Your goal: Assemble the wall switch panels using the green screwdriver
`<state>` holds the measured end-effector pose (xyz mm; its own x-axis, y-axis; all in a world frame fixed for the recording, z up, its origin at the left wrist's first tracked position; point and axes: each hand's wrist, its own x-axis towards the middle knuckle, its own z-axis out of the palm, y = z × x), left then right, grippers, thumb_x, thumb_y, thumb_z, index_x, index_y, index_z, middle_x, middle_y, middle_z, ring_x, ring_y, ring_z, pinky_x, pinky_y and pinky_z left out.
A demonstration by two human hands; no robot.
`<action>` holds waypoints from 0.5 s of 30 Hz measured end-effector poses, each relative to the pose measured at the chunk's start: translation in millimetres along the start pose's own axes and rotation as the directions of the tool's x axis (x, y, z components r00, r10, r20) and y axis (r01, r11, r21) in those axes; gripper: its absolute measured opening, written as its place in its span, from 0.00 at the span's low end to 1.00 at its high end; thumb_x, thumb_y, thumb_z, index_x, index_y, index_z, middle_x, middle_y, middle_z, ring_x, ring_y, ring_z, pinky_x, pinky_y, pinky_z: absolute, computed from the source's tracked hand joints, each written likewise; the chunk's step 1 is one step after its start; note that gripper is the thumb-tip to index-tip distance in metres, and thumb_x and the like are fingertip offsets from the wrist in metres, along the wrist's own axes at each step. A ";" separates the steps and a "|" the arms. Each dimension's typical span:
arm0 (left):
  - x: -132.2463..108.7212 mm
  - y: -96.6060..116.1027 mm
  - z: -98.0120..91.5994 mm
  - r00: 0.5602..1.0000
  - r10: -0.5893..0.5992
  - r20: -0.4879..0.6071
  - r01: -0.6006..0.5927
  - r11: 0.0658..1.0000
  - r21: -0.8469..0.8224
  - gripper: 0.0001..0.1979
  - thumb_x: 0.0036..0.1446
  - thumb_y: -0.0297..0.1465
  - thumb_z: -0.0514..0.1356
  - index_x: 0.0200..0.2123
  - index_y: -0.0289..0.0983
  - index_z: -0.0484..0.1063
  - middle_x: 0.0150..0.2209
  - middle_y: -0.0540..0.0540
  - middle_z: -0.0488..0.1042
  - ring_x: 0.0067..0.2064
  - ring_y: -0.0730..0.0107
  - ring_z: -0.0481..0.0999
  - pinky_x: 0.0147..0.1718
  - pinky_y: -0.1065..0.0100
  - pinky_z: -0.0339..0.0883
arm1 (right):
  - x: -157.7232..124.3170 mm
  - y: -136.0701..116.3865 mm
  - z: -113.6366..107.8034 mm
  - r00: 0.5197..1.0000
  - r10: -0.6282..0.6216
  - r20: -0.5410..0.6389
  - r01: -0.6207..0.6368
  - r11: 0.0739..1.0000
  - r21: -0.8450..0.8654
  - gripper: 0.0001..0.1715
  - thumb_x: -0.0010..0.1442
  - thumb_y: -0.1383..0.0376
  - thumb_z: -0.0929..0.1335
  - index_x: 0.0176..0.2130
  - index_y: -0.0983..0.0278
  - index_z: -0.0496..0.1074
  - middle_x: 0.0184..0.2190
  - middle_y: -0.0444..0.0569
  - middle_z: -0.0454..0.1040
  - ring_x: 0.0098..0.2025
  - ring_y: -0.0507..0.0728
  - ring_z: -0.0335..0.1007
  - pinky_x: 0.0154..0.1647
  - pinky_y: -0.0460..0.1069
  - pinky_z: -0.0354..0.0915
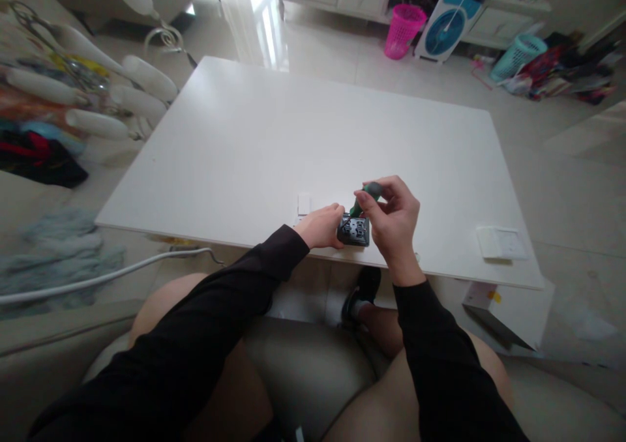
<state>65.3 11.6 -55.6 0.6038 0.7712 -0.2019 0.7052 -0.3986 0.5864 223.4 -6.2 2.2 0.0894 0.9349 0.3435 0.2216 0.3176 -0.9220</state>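
Note:
Near the front edge of the white table, a small black device [360, 233] with metal parts showing lies face up. My left hand [323, 225] grips its left side, fingers and thumb around the edge. A screwdriver with a green and dark handle [366, 197] is held in my right hand [395, 220], its lower end slanting down to the device's upper left. The exact spot that its tip touches is too small to tell. Just beyond my left hand lies a small white piece [304, 204].
The white table [274, 135] spans the middle. White square plates [501, 243] lie at its right end. A white box [521, 308] stands below the right front edge. White lamp arms [141, 80] rise at the left. A pink basket [405, 30] and a fan [446, 28] stand beyond.

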 end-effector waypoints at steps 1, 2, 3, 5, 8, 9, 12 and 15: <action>0.2 0.5 -0.3 1.000 -0.014 0.004 0.014 1.000 0.003 0.43 0.48 0.34 0.76 0.64 0.36 0.62 0.62 0.32 0.72 0.61 0.41 0.77 0.56 0.51 0.73 | 0.1 -0.1 0.3 1.000 0.006 -0.002 -0.006 1.000 0.002 0.20 0.57 0.49 0.79 0.35 0.59 0.75 0.34 0.43 0.75 0.35 0.53 0.73 0.26 0.45 0.70; 0.3 1.1 -0.7 1.000 -0.027 0.007 0.027 1.000 0.007 0.43 0.48 0.34 0.76 0.64 0.36 0.62 0.63 0.32 0.72 0.61 0.41 0.77 0.56 0.52 0.73 | 0.1 -0.1 0.7 1.000 0.014 -0.003 -0.014 1.000 0.003 0.21 0.56 0.49 0.80 0.35 0.59 0.74 0.33 0.43 0.74 0.34 0.52 0.72 0.25 0.45 0.70; 0.3 1.8 -1.3 0.999 -0.032 0.010 0.032 0.999 0.010 0.42 0.48 0.34 0.76 0.63 0.36 0.62 0.63 0.33 0.72 0.61 0.42 0.76 0.56 0.53 0.73 | 0.1 -0.2 1.1 1.000 0.021 -0.005 -0.021 1.000 0.005 0.22 0.56 0.48 0.80 0.34 0.59 0.73 0.33 0.42 0.74 0.34 0.52 0.72 0.25 0.45 0.69; 0.0 3.2 -2.4 0.999 -0.034 0.012 0.034 0.999 0.016 0.40 0.48 0.34 0.76 0.62 0.36 0.64 0.62 0.33 0.73 0.61 0.42 0.76 0.57 0.53 0.73 | -0.2 0.2 1.9 0.999 0.039 -0.013 -0.039 0.999 0.013 0.22 0.57 0.48 0.79 0.35 0.59 0.73 0.33 0.42 0.74 0.34 0.52 0.72 0.24 0.45 0.68; -0.7 4.8 -3.7 0.998 -0.064 0.020 0.063 0.997 0.033 0.35 0.49 0.36 0.76 0.57 0.35 0.67 0.59 0.33 0.75 0.60 0.42 0.77 0.56 0.54 0.73 | -0.5 2.2 2.4 0.998 0.062 -0.033 -0.061 0.998 0.030 0.21 0.58 0.47 0.78 0.36 0.59 0.73 0.34 0.43 0.75 0.35 0.52 0.73 0.24 0.45 0.67; -0.9 5.1 -3.9 0.997 -0.075 0.023 0.074 0.997 0.038 0.34 0.49 0.37 0.76 0.55 0.35 0.68 0.58 0.32 0.75 0.59 0.42 0.78 0.55 0.53 0.74 | -0.5 3.0 2.4 0.997 0.066 -0.037 -0.065 0.997 0.034 0.22 0.58 0.47 0.78 0.36 0.59 0.73 0.35 0.43 0.76 0.35 0.52 0.74 0.24 0.45 0.66; -0.9 5.1 -3.2 0.996 -0.083 0.028 0.081 0.996 0.046 0.33 0.49 0.38 0.76 0.54 0.34 0.68 0.57 0.32 0.75 0.57 0.42 0.79 0.54 0.53 0.74 | -0.3 4.4 2.6 0.997 0.070 -0.037 -0.069 0.997 0.032 0.23 0.58 0.46 0.78 0.37 0.59 0.72 0.35 0.43 0.76 0.36 0.52 0.75 0.24 0.45 0.65; -0.3 3.2 -0.9 0.998 -0.057 0.007 0.057 0.997 0.044 0.36 0.49 0.36 0.76 0.58 0.35 0.67 0.59 0.32 0.75 0.58 0.42 0.78 0.54 0.54 0.73 | -0.2 2.5 3.1 0.997 0.073 -0.034 -0.072 0.997 0.020 0.24 0.57 0.46 0.78 0.36 0.59 0.72 0.34 0.43 0.76 0.36 0.52 0.74 0.26 0.45 0.66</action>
<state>67.1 10.5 -52.9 0.5649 0.7892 -0.2409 0.7541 -0.3753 0.5389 220.9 -5.1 -0.7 0.1383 0.9496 0.2812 0.1954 0.2522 -0.9478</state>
